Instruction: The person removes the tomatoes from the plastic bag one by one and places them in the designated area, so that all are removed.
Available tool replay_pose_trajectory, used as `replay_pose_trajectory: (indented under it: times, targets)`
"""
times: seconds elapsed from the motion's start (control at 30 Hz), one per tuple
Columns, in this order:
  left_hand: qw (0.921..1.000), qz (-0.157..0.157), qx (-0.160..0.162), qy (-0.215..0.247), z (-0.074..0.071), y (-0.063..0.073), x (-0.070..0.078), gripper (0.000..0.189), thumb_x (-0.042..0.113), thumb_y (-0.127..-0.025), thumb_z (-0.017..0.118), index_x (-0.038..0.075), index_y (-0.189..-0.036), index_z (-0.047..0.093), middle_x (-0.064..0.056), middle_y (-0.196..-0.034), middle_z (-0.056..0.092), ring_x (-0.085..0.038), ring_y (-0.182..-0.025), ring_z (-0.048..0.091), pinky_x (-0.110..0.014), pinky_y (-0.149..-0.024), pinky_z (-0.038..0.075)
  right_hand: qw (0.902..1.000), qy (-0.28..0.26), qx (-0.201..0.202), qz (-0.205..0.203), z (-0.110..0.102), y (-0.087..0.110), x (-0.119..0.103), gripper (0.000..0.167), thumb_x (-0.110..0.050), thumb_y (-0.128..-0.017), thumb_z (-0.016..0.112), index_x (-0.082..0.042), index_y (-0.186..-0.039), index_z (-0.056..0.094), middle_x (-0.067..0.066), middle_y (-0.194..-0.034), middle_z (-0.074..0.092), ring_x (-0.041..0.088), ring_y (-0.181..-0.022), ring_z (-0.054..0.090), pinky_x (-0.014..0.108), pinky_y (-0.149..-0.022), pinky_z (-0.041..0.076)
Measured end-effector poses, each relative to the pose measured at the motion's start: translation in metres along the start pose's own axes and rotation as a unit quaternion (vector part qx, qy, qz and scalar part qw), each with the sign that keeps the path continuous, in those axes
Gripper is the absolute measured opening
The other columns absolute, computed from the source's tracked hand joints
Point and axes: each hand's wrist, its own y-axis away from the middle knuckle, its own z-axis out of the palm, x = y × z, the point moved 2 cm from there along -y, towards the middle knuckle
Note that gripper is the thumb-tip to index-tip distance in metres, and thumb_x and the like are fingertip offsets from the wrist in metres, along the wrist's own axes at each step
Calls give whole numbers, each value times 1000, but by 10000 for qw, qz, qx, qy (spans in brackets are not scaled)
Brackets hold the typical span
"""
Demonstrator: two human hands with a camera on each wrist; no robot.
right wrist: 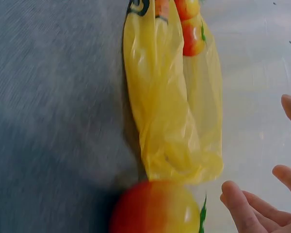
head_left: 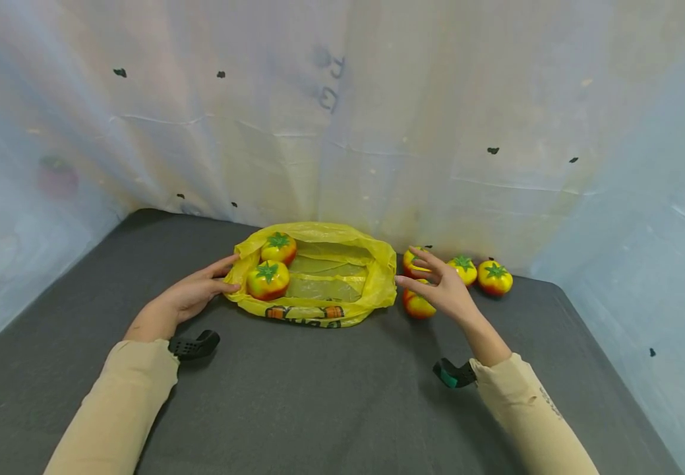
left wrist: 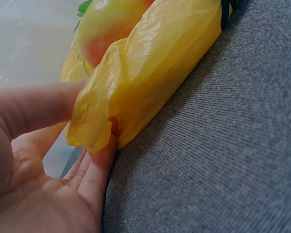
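A yellow plastic bag (head_left: 318, 231) lies with its mouth spread wide on the dark table. Two yellow-red tomatoes (head_left: 268, 280) with green leafy tops sit inside at its left end. My left hand (head_left: 190, 293) holds the bag's left edge between thumb and fingers; in the left wrist view the yellow film (left wrist: 136, 77) covers the fingertips. My right hand (head_left: 446, 290) hovers just right of the bag with fingers spread and nothing in them. Beneath it is a tomato (head_left: 418, 303), also seen at the bottom of the right wrist view, close to the bag's right end.
Several more tomatoes (head_left: 494, 277) stand in a group right of the bag, near the back edge. The grey-black table (head_left: 318, 396) stretches toward me. Pale plastic sheeting (head_left: 413, 132) rises behind it and on both sides.
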Motion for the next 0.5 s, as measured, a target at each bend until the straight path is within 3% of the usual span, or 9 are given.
replay_pose_trajectory:
  times: [0.5]
  targets:
    - [10000,13,53,17,1,1,1,83,13,-97,55,19,-155,-4,-26,-156,-15,-45,-144,-10,-61,-115,2,9985,-323,-230,-387,32,-14,-17,67,-31,-90,67,-20,-149,37,18,-148,40,35,-132,46,52,-103,42]
